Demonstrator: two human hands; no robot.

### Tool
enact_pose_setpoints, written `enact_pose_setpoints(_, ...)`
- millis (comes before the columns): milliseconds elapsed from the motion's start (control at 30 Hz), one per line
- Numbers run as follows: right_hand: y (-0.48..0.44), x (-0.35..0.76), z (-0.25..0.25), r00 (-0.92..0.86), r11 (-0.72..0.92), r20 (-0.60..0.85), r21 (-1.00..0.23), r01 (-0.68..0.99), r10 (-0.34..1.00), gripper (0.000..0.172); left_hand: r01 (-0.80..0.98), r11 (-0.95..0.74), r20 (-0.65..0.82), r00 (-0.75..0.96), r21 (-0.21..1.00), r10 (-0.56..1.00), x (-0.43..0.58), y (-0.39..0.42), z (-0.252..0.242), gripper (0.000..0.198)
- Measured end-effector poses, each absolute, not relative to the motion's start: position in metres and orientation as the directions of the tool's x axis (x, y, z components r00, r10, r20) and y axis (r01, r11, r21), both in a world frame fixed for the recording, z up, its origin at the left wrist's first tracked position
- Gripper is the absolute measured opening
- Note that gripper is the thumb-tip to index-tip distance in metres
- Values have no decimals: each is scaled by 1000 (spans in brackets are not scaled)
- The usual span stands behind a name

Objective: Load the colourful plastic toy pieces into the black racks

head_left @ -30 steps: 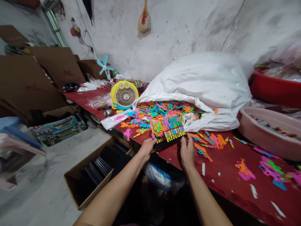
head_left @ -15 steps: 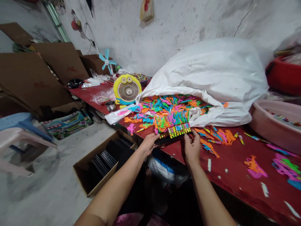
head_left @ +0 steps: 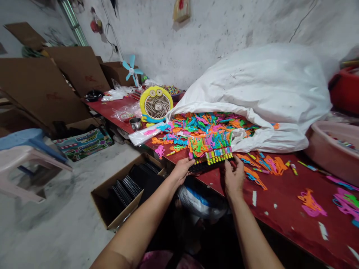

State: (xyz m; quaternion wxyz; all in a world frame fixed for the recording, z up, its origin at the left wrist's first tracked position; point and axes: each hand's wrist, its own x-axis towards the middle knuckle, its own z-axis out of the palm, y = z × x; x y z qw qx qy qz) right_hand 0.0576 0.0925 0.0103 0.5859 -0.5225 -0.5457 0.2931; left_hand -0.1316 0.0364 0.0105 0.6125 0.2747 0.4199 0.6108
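Observation:
At the edge of the red table, my left hand (head_left: 181, 171) and my right hand (head_left: 234, 175) grip the two ends of a black tray (head_left: 207, 166). Small toy pieces in bright colours (head_left: 211, 146) stand in rows in it, with yellow-patterned tube ends (head_left: 220, 155) towards me. Right behind the tray, a heap of flat plastic pieces (head_left: 207, 121) in orange, blue, pink and green spills from the mouth of a large white sack (head_left: 260, 82). More orange pieces (head_left: 276, 164) lie on the table right of my right hand.
Below left, an open cardboard box (head_left: 105, 213) holds black trays (head_left: 126, 190). A yellow fan (head_left: 157, 104) and metal cup (head_left: 135, 123) stand left of the sack. A pink basin (head_left: 322, 149) sits at right; stools (head_left: 25, 160) stand on the floor.
The whole scene has shifted slightly to the right in view as the head turned a little left. Both hands keep hold of the tray, which has barely moved.

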Motion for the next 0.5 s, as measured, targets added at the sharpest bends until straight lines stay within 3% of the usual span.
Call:
enact_pose_setpoints(200,92,59,7,243,270,343,-919,288,908,63,-516,73,-164,-131,853,978,-130,35,10,47)
enact_pose_setpoints(500,100,60,-3,253,252,306,-941,226,918,64,-462,17,-94,-144,886,985,-131,31,9,44)
